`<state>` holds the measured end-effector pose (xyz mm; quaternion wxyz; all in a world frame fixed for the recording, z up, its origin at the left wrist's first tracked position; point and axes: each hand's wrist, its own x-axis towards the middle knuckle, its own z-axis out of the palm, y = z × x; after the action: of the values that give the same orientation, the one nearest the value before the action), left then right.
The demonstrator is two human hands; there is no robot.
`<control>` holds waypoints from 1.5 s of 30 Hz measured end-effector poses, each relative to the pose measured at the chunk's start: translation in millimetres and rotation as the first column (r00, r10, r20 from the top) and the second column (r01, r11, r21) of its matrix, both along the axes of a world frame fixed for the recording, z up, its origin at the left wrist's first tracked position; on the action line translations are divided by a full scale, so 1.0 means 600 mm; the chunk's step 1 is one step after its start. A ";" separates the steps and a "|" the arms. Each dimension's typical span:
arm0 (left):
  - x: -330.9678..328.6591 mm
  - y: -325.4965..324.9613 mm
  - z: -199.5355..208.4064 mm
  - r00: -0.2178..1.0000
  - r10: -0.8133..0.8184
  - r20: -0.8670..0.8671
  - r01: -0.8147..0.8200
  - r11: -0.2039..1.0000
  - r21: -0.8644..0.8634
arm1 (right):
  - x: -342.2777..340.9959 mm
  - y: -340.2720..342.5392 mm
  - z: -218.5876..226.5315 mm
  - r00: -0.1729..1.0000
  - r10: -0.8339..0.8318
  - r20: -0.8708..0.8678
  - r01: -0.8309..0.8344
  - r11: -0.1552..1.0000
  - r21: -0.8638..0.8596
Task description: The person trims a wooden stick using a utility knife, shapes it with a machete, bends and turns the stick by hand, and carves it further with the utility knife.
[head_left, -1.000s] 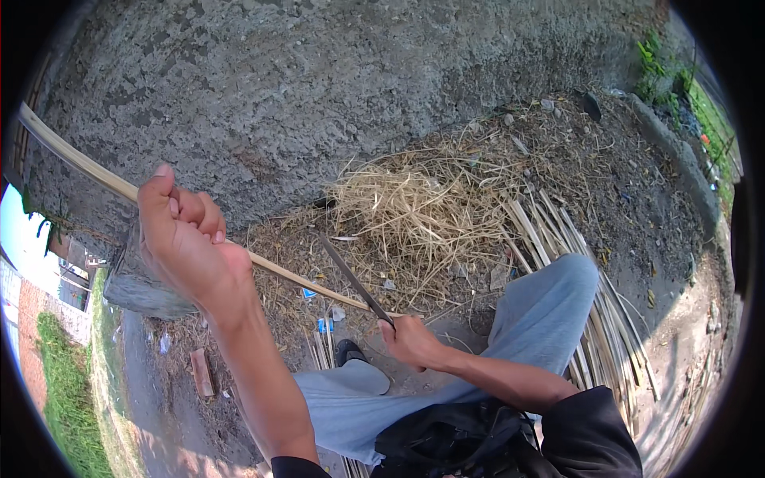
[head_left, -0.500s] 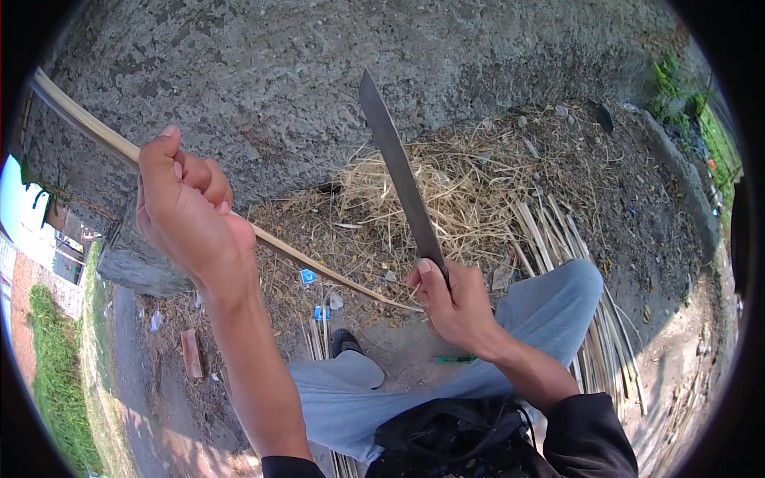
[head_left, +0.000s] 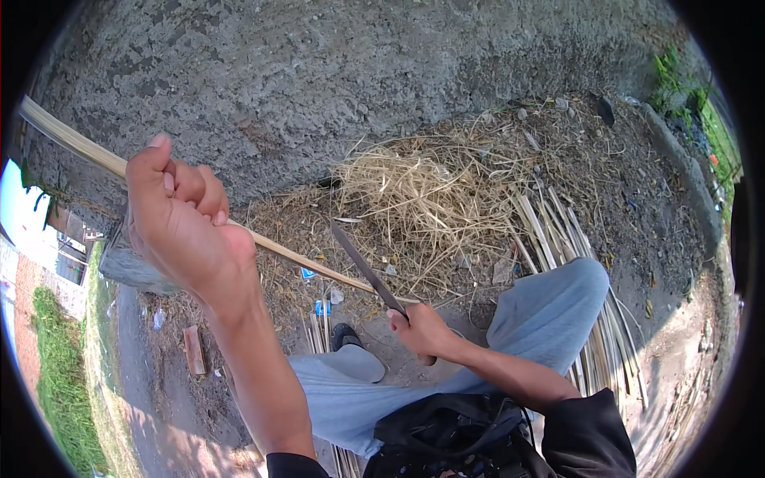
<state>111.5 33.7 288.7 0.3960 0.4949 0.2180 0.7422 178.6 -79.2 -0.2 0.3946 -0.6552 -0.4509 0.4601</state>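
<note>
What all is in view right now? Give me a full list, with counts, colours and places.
bamboo strip: one, pale tan, long, running from upper left down to centre, held up by the left hand
machete: one, dark blade, centre, blade pointing up-left across the strip
shavings pile: one heap, straw yellow, centre on the ground
split bamboo strips: a bundle, pale, lying on the ground at right beside the knee
concrete wall: grey, rough, across the top
brick: one, reddish, lower left on the ground
grass: green, far left edge
trousers: light grey, bottom centre
shoe: one, dark, centre bottom
left hand: gripping the strip
right hand: gripping the machete handle
</note>
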 end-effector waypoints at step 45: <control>0.019 0.053 0.003 1.000 -0.021 -0.018 0.021 1.000 -0.015 | 0.071 -0.143 0.047 0.996 0.066 -0.055 -0.075 0.980 -0.185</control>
<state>122.9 65.5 290.8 0.4056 0.5009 0.2220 0.7316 221.0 -164.9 28.2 0.3260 -0.6615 -0.4189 0.5298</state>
